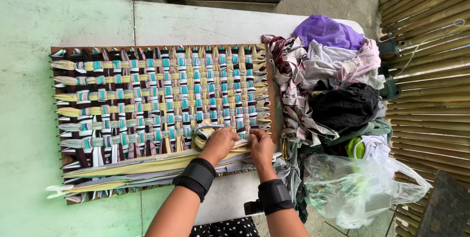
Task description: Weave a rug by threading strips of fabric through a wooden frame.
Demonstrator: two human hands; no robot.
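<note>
A wooden loom frame [161, 48] lies flat on the pale green table [29, 119]. Fabric strips in yellow, teal, white and dark colours are woven across it into a mat [161, 100]. My left hand [220, 141] pinches a bunched yellow-and-white fabric strip [203, 133] at the mat's near right part. My right hand [261, 148] grips strip ends at the right near edge, close beside the left hand. Both wrists wear black bands. Long loose yellow and grey strips [122, 168] trail left along the frame's near side.
A heap of cloth scraps [333, 85] in purple, white, black and green lies right of the frame. A clear plastic bag [357, 188] sits at the table's near right corner. A bamboo wall [431, 60] stands on the right. A polka-dot garment [227, 228] shows at the bottom.
</note>
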